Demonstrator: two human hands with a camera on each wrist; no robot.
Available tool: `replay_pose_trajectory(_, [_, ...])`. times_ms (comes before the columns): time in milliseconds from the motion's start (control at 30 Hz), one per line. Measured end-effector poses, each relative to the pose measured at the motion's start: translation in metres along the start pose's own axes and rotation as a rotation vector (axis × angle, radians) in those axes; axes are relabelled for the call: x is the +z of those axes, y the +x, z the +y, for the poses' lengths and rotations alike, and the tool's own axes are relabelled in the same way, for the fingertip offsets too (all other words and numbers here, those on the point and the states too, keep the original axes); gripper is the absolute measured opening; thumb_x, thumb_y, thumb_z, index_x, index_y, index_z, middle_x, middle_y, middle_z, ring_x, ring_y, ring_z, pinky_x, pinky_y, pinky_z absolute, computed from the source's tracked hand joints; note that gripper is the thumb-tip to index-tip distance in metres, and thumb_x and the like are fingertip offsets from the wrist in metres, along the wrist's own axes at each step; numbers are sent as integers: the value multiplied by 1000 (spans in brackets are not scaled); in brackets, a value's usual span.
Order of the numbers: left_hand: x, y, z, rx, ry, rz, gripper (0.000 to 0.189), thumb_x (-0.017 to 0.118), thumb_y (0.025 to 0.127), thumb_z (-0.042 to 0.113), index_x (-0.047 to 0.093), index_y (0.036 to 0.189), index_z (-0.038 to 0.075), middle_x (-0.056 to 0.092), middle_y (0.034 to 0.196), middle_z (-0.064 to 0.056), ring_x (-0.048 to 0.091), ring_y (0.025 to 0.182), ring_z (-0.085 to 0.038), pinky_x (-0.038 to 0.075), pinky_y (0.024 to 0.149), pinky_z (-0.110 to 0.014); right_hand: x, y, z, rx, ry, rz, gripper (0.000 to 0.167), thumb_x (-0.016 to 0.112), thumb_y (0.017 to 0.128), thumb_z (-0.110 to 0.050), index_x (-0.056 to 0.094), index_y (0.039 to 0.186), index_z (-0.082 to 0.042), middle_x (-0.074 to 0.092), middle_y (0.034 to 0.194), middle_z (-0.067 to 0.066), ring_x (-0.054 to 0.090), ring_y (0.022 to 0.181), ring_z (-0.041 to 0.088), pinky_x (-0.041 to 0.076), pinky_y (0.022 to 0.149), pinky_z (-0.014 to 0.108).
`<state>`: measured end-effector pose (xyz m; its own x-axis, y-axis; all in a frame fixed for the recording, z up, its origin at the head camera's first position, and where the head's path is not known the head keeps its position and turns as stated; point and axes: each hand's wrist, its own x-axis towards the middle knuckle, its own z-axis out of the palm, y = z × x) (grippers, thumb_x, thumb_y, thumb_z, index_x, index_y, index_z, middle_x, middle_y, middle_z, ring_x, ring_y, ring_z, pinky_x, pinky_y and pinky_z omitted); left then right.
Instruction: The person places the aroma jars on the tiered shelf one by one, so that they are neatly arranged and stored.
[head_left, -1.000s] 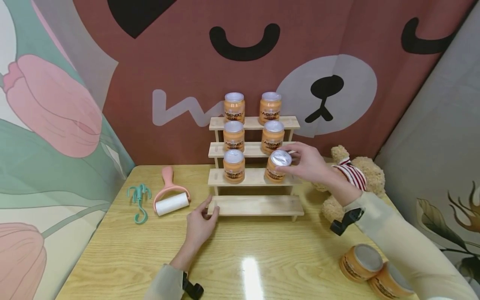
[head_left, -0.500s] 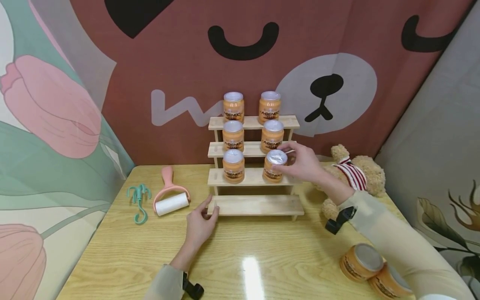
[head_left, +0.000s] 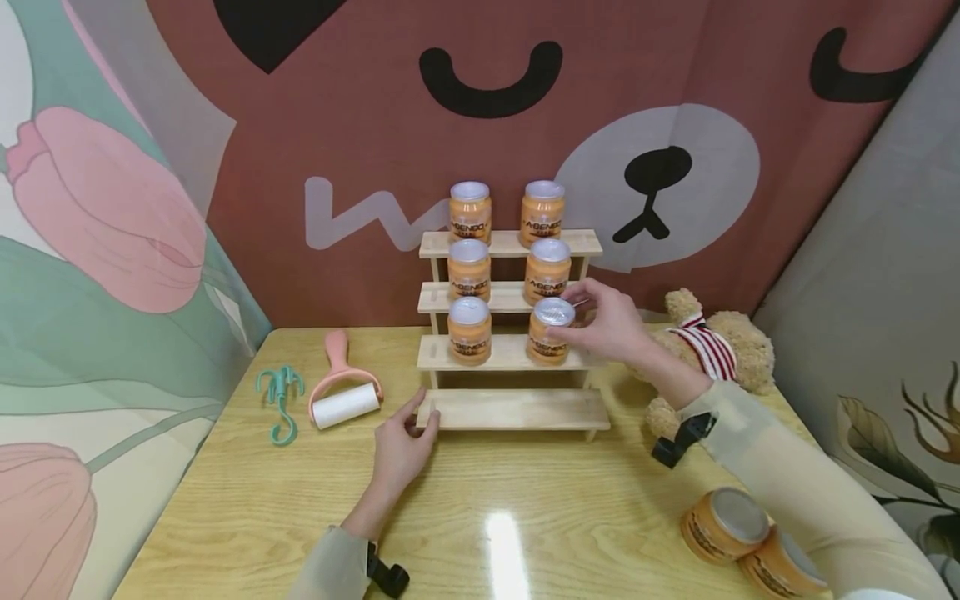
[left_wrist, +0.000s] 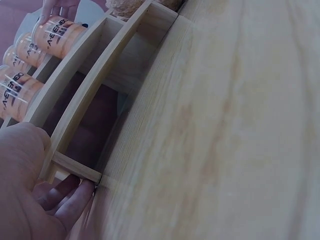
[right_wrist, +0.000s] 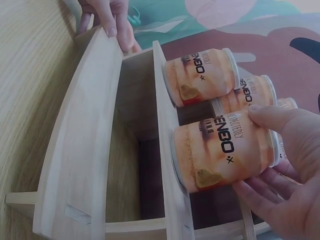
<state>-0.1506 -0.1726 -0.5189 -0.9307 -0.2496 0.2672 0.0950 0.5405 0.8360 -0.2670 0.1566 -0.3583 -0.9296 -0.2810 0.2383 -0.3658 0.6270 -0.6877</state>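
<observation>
A stepped wooden shelf (head_left: 517, 410) stands on the table, with orange cans in pairs on its upper three steps. My right hand (head_left: 611, 323) holds the right-hand can (right_wrist: 225, 152) on the third step from the top, thumb on one side and fingers on the other. That can stands upright on the plank beside the left-hand can (head_left: 469, 333) of the same step. At the left end of the lowest step, my left hand (head_left: 402, 446) grips the shelf. In the left wrist view its thumb lies over the plank and its fingers (left_wrist: 75, 202) are at the side leg.
Two more orange cans (head_left: 723, 525) sit at the table's front right, under the right forearm. A teddy bear (head_left: 738, 350) in a striped top lies right of the shelf. On the left lie a pink lint roller (head_left: 345, 392) and a green claw hook (head_left: 280, 404).
My right hand has moved slightly left with the can, which leaned a little and now stands straight on the step. The left hand stays where it was.
</observation>
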Motion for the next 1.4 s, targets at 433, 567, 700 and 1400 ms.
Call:
replay_pose_trajectory(433, [1,0,-1,7,-17,-10,48,78,97,19,68,142,7,77,93,-19,64,66,-7,52,62,-19,-7,-1,1,-21,96,-68,60,94,83,-27,65,130,-5,70,129,15,71,121,35,62,95,40])
replay_pose_trajectory(567, [1,3,0,18,-19,0,48,79,96,18,69,142,7,77,92,-20,62,65,-6,51,61,-18,-9,-1,-1,-27,100,-77,58,93,85,-24,63,132,-6,68,132,15,70,124,35,61,98,43])
replay_pose_trajectory(700, [1,4,0,20,-19,6,49,80,96,18,69,142,7,75,87,-18,60,63,-6,50,60,-19,-17,-6,-5,-56,77,-85,60,90,88,-25,60,136,-5,67,135,16,68,126,37,59,102,48])
replay_pose_trajectory(1400, [0,2,-2,24,-17,-6,48,79,97,19,69,142,6,77,94,-20,62,66,-7,51,62,-19,-122,-115,32,-271,-180,-188,33,81,93,-7,72,124,-15,72,119,-2,69,100,-5,60,76,21])
